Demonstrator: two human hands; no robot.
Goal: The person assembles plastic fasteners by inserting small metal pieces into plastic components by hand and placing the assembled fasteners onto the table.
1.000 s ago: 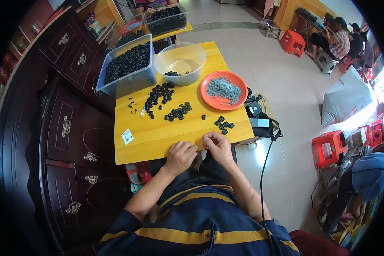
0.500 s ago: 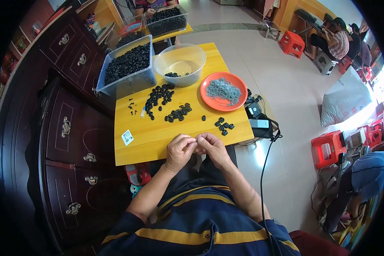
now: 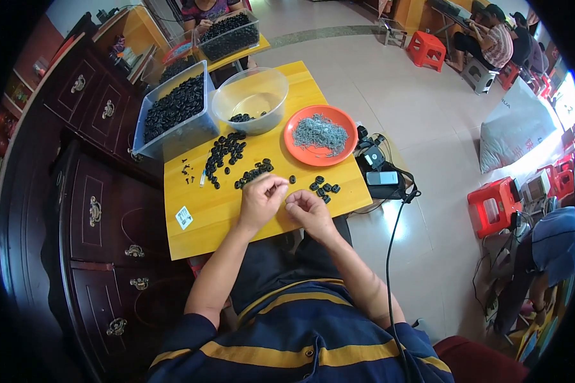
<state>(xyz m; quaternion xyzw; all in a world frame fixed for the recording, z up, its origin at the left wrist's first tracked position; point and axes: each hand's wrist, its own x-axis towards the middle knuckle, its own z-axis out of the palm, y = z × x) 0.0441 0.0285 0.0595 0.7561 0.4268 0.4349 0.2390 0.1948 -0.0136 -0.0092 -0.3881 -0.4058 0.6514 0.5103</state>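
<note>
Left hand [image 3: 259, 200] shifts forward off right hand [image 3: 314, 217], near black pieces [image 3: 266, 166], both curled, can't tell if holding anything, orange plate [image 3: 302, 153] ahead

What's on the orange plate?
A heap of thin grey pieces. It hides the middle of the plate and its own lowest layer, so neither can be seen.

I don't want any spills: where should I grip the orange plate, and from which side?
Grip the orange plate by opposite sides of its round rim, probably from the near side: the clear plastic bowl stands close at its far left. The plate lies flat with small grey pieces heaped loose in it, so a level two-handed hold seems safest.
</note>
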